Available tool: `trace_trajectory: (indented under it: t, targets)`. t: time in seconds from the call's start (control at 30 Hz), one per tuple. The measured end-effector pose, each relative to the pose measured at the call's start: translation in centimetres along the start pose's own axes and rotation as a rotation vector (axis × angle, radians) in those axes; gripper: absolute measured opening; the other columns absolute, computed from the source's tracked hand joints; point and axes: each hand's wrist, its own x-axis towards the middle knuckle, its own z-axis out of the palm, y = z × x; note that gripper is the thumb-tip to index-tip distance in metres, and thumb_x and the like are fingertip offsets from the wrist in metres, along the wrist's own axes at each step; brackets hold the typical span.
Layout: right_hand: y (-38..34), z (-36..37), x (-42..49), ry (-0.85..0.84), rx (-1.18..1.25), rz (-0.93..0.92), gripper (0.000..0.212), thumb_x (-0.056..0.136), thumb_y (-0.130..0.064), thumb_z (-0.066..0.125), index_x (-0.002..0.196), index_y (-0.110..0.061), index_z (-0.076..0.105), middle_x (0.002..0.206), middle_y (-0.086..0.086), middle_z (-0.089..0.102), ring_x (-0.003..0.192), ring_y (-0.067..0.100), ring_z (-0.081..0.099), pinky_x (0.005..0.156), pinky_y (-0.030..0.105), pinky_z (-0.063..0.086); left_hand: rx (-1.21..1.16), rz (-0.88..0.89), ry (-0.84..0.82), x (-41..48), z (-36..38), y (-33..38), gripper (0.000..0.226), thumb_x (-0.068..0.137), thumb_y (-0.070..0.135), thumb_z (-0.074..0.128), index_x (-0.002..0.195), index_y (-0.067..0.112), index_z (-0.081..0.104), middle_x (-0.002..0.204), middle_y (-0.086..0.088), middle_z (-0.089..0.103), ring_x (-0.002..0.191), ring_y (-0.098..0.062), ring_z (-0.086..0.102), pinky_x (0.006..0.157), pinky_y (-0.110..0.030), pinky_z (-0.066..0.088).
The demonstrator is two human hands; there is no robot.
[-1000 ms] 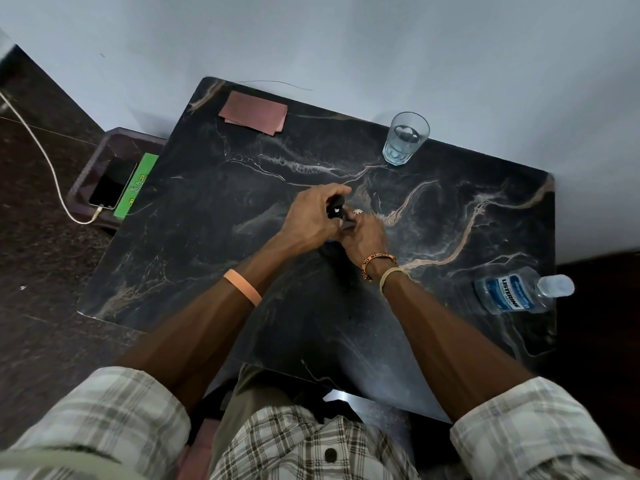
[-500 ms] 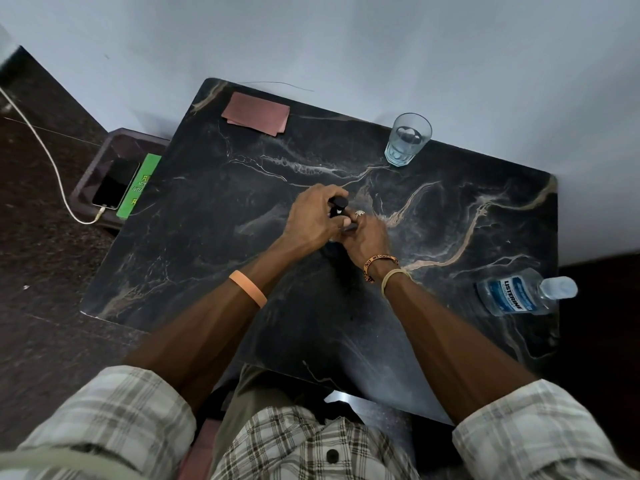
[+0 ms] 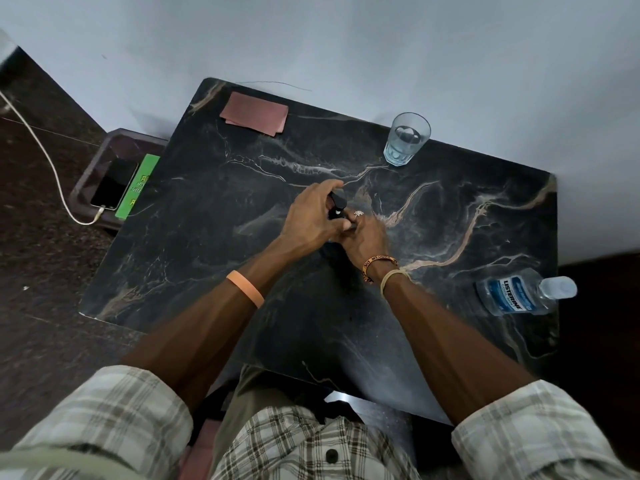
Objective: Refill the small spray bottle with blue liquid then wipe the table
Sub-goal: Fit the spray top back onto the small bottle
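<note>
Hands first: our left hand (image 3: 311,218) has its fingers curled round the black top of the spray bottle (image 3: 337,205). Our right hand (image 3: 365,237) is clamped on the lower body, though that grip is mostly hidden behind the left, so we can't say how each finger sits. The bottle stands upright over the table (image 3: 207,244), a little nearer us than the glass (image 3: 407,140) and slightly left of it.

Looks to us like we're at the very first step, twisting the top off so it can be refilled. Could be screwing it on instead, can't tell from one look. But the mouthwash (image 3: 512,294) lies capped on its side, well right of the glass and nearer us, so we'd guess nothing's been poured yet.

Next move as we see it: get the top off and park it, right hand steadying the body, then reach for the mouthwash. Neck is likely tiny, so pour slowly. The cloth (image 3: 254,112), well left of the glass, waits for wiping.
</note>
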Motion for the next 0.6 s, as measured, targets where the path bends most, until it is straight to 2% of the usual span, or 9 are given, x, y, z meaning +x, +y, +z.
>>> trace_trajectory:
  t: [0.03, 0.1, 0.17, 0.23, 0.33, 0.4, 0.47, 0.53, 0.6]
  targets:
    - [-0.01, -0.03, -0.01, -0.003, 0.011, 0.009, 0.034, 0.074, -0.023, 0.078, 0.107, -0.023, 0.07, 0.071, -0.009, 0.058, 0.065, 0.011, 0.052, 0.051, 0.011, 0.03, -0.007, -0.002, 0.024, -0.05, 0.07, -0.02, 0.076, 0.071, 0.029, 0.085, 0.139, 0.022, 0.049, 0.105, 0.01, 0.06, 0.095, -0.009, 0.055, 0.084, -0.025, 0.046]
    - [0.07, -0.03, 0.03, -0.005, 0.038, 0.012, 0.034, 0.074, -0.024, 0.079, 0.107, -0.024, 0.071, 0.076, -0.005, 0.065, 0.067, 0.012, 0.055, 0.056, 0.018, 0.039, -0.033, -0.001, 0.027, -0.07, 0.12, 0.08, 0.079, 0.071, 0.024, 0.084, 0.14, 0.023, 0.047, 0.096, 0.02, 0.057, 0.095, -0.011, 0.059, 0.08, -0.018, 0.043]
    - [0.15, 0.04, 0.0, -0.006, 0.046, 0.007, 0.033, 0.076, -0.023, 0.077, 0.108, -0.024, 0.071, 0.077, -0.002, 0.067, 0.069, 0.015, 0.058, 0.059, 0.023, 0.042, -0.058, -0.004, -0.018, 0.03, 0.18, 0.04, 0.086, 0.071, 0.026, 0.085, 0.144, 0.022, 0.042, 0.111, 0.01, 0.061, 0.107, -0.016, 0.059, 0.087, -0.021, 0.045]
    - [0.2, 0.16, 0.01, -0.01, 0.018, -0.007, 0.033, 0.077, -0.024, 0.075, 0.11, -0.023, 0.07, 0.074, -0.001, 0.065, 0.067, 0.016, 0.057, 0.057, 0.022, 0.038, -0.058, -0.028, -0.015, 0.02, 0.1, 0.04, 0.088, 0.07, 0.033, 0.086, 0.145, 0.021, 0.041, 0.122, 0.0, 0.058, 0.112, -0.016, 0.055, 0.094, -0.029, 0.045]
    - [0.23, 0.26, 0.05, -0.022, 0.043, 0.023, 0.039, 0.074, -0.028, 0.078, 0.112, -0.027, 0.069, 0.077, -0.002, 0.066, 0.07, 0.016, 0.058, 0.059, 0.022, 0.038, -0.054, -0.033, 0.048, 0.03, 0.02, 0.31, 0.076, 0.072, 0.027, 0.086, 0.138, 0.021, 0.049, 0.107, 0.003, 0.065, 0.099, -0.014, 0.06, 0.087, -0.032, 0.05]
    - [0.24, 0.25, 0.04, -0.025, 0.056, 0.028, 0.039, 0.073, -0.028, 0.079, 0.111, -0.03, 0.069, 0.073, -0.006, 0.062, 0.07, 0.015, 0.057, 0.057, 0.021, 0.036, -0.056, -0.029, 0.032, 0.13, -0.05, 0.54, 0.074, 0.072, 0.021, 0.085, 0.137, 0.022, 0.051, 0.099, 0.009, 0.062, 0.096, -0.015, 0.063, 0.081, -0.026, 0.048]
    - [0.25, 0.29, 0.07, -0.027, 0.07, 0.023, 0.038, 0.073, -0.026, 0.079, 0.11, -0.03, 0.069, 0.071, -0.009, 0.06, 0.068, 0.013, 0.058, 0.057, 0.022, 0.039, -0.073, -0.043, 0.017, 0.15, -0.21, 0.61, 0.077, 0.071, 0.022, 0.086, 0.138, 0.022, 0.049, 0.102, 0.008, 0.062, 0.098, -0.015, 0.063, 0.081, -0.024, 0.047]
    - [0.28, 0.41, 0.11, -0.026, 0.064, 0.02, 0.035, 0.073, -0.025, 0.079, 0.106, -0.028, 0.069, 0.07, -0.01, 0.061, 0.064, 0.011, 0.058, 0.056, 0.022, 0.042, -0.09, -0.066, 0.019, 0.06, -0.31, 0.5, 0.079, 0.07, 0.027, 0.087, 0.138, 0.021, 0.048, 0.107, 0.005, 0.064, 0.096, -0.012, 0.062, 0.084, -0.03, 0.051]
    - [0.39, 0.51, 0.13, -0.02, 0.055, 0.033, 0.03, 0.072, -0.027, 0.08, 0.099, -0.026, 0.069, 0.071, -0.009, 0.061, 0.065, 0.012, 0.058, 0.056, 0.023, 0.042, -0.074, -0.063, 0.02, -0.02, -0.31, 0.48, 0.075, 0.071, 0.027, 0.087, 0.136, 0.019, 0.051, 0.098, 0.006, 0.066, 0.088, -0.01, 0.062, 0.084, -0.036, 0.054]
